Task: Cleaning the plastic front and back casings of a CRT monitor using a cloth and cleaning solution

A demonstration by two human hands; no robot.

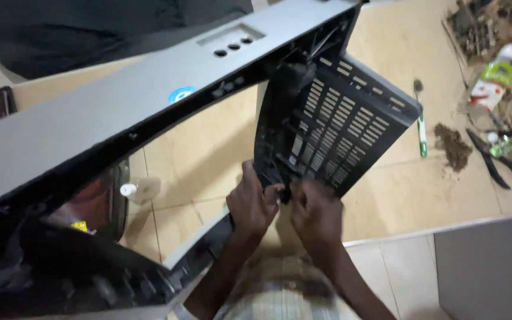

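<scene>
A view looking down from a person's head at both bare hands, working on a large grey plastic frame (108,112) held above a beige tiled floor (404,195). The frame's long bar runs diagonally from the lower left edge of the view up to the top centre. Hanging from its upper end is a black vented panel (333,127), slotted in rows, whose long axis slants down and left toward the hands.

The left hand (250,204) and right hand (315,213) meet at the panel's lowest corner, side by side and almost touching. Both sets of fingers are curled closed around that bottom edge (the exact grip points are hidden by blur and by the fingers themselves). The panel lies directly above and beyond the fingertips, equally near to both hands.

On the floor toward the right edge lie a toothbrush (422,127), a small pile of brown dust (453,146), a plastic bottle (492,80) and dark pliers (488,159). A small white bottle (139,189) lies under the bar.
</scene>
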